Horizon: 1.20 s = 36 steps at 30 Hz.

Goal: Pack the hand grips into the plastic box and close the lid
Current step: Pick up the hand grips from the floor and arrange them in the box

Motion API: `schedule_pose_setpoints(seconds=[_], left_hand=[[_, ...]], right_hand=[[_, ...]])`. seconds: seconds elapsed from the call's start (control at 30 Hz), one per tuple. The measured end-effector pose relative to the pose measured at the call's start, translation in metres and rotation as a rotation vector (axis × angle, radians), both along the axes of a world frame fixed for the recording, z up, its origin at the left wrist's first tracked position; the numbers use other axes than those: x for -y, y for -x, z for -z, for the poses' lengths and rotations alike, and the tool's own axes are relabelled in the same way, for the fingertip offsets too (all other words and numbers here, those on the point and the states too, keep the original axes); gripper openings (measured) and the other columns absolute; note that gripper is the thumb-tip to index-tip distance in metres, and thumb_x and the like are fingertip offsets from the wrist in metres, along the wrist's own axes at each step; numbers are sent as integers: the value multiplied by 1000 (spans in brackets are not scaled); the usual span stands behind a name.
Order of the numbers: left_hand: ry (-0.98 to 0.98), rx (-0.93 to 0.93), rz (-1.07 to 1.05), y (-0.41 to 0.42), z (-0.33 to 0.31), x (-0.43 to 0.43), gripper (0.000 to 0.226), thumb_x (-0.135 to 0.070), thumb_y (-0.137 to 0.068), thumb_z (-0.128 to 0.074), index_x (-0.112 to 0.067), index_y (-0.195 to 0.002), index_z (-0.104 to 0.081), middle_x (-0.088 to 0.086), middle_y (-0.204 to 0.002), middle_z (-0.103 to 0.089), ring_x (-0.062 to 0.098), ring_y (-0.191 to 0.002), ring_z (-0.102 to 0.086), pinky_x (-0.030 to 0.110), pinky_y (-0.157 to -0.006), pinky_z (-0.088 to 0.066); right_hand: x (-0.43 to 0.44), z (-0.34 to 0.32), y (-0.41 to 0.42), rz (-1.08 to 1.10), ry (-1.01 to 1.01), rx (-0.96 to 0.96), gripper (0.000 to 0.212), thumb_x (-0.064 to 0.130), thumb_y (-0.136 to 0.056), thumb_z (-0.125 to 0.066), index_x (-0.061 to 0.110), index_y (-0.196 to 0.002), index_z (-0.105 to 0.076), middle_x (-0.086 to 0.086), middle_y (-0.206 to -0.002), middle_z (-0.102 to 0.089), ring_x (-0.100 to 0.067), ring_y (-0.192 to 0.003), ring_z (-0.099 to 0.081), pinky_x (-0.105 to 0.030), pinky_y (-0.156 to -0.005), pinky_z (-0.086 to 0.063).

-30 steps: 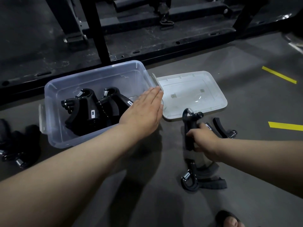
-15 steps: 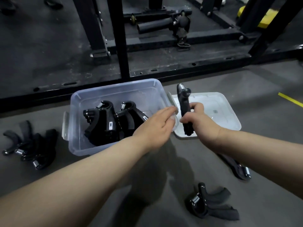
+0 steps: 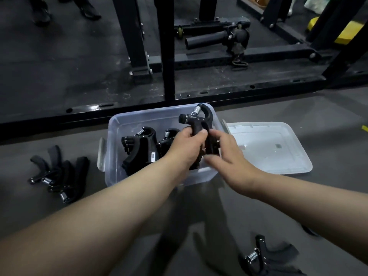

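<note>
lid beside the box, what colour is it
The lid is translucent white, clearest in the head view.

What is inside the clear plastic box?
Several black hand grips stand packed in the left part of the plastic box. The left hand, gripping a raised grip, and the right hand beside it cover the right part, so that is unseen.

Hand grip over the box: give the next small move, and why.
Probably lower the hand grip into the plastic box beside the packed grips: left hand and right hand hold it above the box's right side.
</note>
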<state>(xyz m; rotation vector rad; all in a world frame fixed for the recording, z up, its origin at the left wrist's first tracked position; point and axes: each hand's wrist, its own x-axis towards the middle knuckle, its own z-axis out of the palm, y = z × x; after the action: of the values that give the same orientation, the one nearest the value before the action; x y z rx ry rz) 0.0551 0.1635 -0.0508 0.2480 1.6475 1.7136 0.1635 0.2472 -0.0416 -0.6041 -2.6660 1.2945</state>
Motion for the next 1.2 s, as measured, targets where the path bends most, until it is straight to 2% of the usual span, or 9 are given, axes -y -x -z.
schedule_pose_setpoints(seconds=[0.07, 0.2, 0.3, 0.5, 0.67, 0.83, 0.93, 1.0, 1.2], left_hand=[[-42, 28, -28, 7, -3, 9, 19, -17, -100, -53, -5, -112, -61, 7, -80, -69, 15, -62, -66, 42, -74, -57], [-2, 41, -127, 25, -13, 28, 18, -13, -98, -56, -1, -109, -62, 6, -78, -69, 16, -56, -64, 27, -51, -52], [66, 8, -242, 44, -14, 35, 20, -11, -91, -64, -2, -108, -64, 13, -94, -74, 25, -76, -72, 33, -61, -57], [170, 32, -312, 49, -13, 36, 17, -12, -88, -58, -8, -103, -64, 17, -97, -73, 36, -83, -73, 51, -73, -61], [192, 101, -296, 28, -12, 22, 13, 4, -81, -57, -1, -92, -64, 23, -92, -71, 41, -82, -71, 56, -71, -59], [243, 115, -282, 19, 1, 14, 18, 4, -74, -53, 2, -87, -65, 28, -87, -71, 43, -80, -71, 60, -68, -58], [290, 90, -275, 17, 5, 14, 18, 5, -77, -52, 5, -88, -66, 20, -82, -70, 30, -69, -72, 37, -59, -62], [354, 43, -237, 17, 4, 14, 20, 2, -80, -52, 4, -96, -63, 15, -83, -69, 23, -64, -68, 22, -48, -53], [695, -226, -69, 11, -5, 23, 40, -13, -87, -52, -2, -124, -41, 14, -131, -46, 30, -103, -54, 36, -91, -44]], right_hand=[[-10, 6, 3, 93, 39, -68, 62, 36, -79, -44, 28, -139, -33, 6, -133, -44, -15, -127, -40, -45, -110, -33], [-29, 17, 17, 229, -322, 114, 47, 20, -89, -47, 13, -136, -42, -5, -137, -45, -26, -126, -41, -42, -104, -34], [-27, 27, 26, 220, -340, 190, 44, 24, -90, -48, 10, -131, -41, -8, -136, -44, -29, -124, -42, -42, -98, -35], [-22, 40, 26, 165, -478, 279, 72, 39, -95, -43, 8, -152, -12, -9, -158, -17, -26, -145, -15, -46, -117, -20], [-18, 36, 23, 125, -581, 229, 58, 35, -98, -38, 12, -148, -21, -6, -157, -13, -20, -146, -8, -45, -114, -12], [-17, 38, 22, 1, -618, 129, 46, 33, -99, -38, 17, -142, -37, 0, -154, -25, -13, -142, -17, -37, -112, -14], [-18, 40, 22, 12, -617, 129, 44, 30, -98, -40, 17, -140, -41, 1, -152, -28, -14, -142, -19, -38, -112, -17], [-18, 41, 22, 8, -621, 130, 42, 29, -97, -40, 17, -137, -43, 2, -151, -29, -13, -142, -18, -39, -111, -18], [-17, 42, 22, 9, -618, 128, 41, 28, -97, -42, 17, -136, -45, 1, -151, -30, -13, -143, -18, -40, -110, -19]])
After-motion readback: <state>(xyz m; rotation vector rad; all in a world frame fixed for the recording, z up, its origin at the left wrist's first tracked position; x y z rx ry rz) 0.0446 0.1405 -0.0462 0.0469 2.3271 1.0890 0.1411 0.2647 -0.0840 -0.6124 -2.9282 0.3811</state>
